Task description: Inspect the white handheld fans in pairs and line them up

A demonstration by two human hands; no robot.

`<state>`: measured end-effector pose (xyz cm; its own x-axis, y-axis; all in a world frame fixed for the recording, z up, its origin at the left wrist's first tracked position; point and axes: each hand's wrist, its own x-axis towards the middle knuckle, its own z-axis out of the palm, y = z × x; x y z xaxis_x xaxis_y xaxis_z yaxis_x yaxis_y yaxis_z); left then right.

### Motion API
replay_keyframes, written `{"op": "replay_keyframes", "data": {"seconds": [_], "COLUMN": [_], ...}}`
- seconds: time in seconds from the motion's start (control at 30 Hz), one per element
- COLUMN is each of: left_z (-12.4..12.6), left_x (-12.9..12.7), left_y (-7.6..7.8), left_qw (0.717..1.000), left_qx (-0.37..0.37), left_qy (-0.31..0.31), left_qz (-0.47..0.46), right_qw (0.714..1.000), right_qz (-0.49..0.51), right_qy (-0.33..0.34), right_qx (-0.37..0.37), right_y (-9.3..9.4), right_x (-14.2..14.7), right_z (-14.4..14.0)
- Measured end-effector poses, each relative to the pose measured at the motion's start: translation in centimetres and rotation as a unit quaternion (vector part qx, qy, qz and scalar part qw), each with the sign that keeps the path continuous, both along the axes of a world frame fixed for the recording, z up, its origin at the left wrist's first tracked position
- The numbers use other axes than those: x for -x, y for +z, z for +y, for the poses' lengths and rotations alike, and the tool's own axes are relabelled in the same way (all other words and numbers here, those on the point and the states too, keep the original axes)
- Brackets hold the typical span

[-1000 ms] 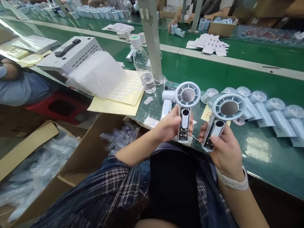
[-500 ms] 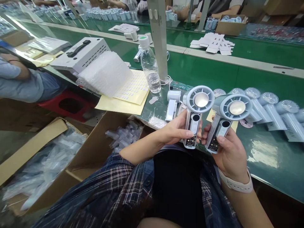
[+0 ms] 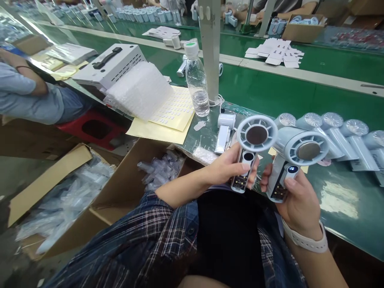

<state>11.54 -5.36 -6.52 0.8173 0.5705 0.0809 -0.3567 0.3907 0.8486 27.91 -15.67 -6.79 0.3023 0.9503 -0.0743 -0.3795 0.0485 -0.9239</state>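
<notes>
My left hand [image 3: 232, 166] is wrapped round the handle of a light blue handheld fan [image 3: 257, 135], thumb resting on its front below a dark oval display. Beside it, my right hand [image 3: 300, 196] grips a second handheld fan [image 3: 308, 151], its thumb just under a display that is lit with digits. Both fans stand roughly upright with round ringed heads toward me, and circuit boards show in the lower handles. Another fan [image 3: 223, 134] lies on the bench behind my left hand. A row of several wrapped fans [image 3: 355, 130] lies to the right.
A water bottle [image 3: 198, 86] stands near a metal post [image 3: 211, 48]. Left of it are yellow sticker sheets [image 3: 162, 132], bubble wrap [image 3: 141, 90] and a white metal box [image 3: 111, 64]. Cardboard boxes [image 3: 120, 184] with clear plastic sit below. Co-workers sit at left and across the belt.
The display on the right-hand fan has lit up with digits. Both fans have tipped slightly, and their round centres now look darker. The view has shifted a little.
</notes>
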Motion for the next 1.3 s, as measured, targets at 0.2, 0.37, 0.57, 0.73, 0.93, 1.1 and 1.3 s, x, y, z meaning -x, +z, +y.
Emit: {"op": "replay_keyframes", "data": {"seconds": [0.2,0.37,0.57,0.73,0.93,1.1,1.3], "left_z": [0.7,0.9,0.7,0.9,0.7,0.2,0.6], "left_x": [0.5,0.6,0.5,0.4,0.6,0.9,0.8], "left_y": [-0.3,-0.9,0.0,0.0,-0.6,-0.1,-0.4], "left_qw": [0.999,0.999,0.999,0.997,0.987,0.982,0.987], "left_qx": [-0.034,-0.045,-0.017,-0.036,-0.075,-0.083,-0.054], "left_qy": [0.007,0.007,0.043,0.069,0.122,0.14,0.14], "left_qz": [0.029,0.011,-0.012,-0.01,0.07,0.094,0.065], "right_qw": [1.0,1.0,1.0,1.0,1.0,1.0,0.998], "right_qz": [-0.017,0.0,-0.014,-0.016,0.027,0.008,0.05], "right_qy": [-0.002,-0.003,0.003,-0.014,0.012,0.005,0.025], "right_qx": [0.008,0.012,0.002,0.004,0.01,0.007,0.015], "right_y": [-0.1,-0.1,0.2,0.3,0.1,-0.1,0.3], "right_x": [0.1,0.3,0.5,0.4,0.3,0.4,0.6], "right_z": [0.7,1.0,0.9,0.8,1.0,1.2,1.1]}}
